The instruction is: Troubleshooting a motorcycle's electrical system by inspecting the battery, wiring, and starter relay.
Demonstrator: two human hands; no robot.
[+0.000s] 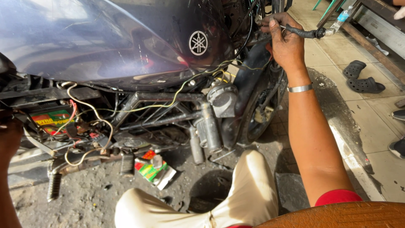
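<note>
A motorcycle with a dark glossy fuel tank [105, 38] stands in front of me, its frame and wiring bare below. My right hand [284, 40] reaches up beside the front fork and is closed on a black sheathed cable [303, 32] that runs off to the right. A metal bracelet [300, 88] sits on that wrist. My left hand [8, 135] shows only partly at the left edge, in shadow, close to the battery [52, 119] and its red and yellow wires. I cannot make out its fingers.
A round horn [222, 99] hangs from the frame tubes. A small colourful box [154, 171] lies on the gritty ground beside a foot peg [54, 185]. My knee in cream trousers [249, 190] is raised. Black sandals [363, 78] and a plastic bottle [342, 17] are on the tiled floor at right.
</note>
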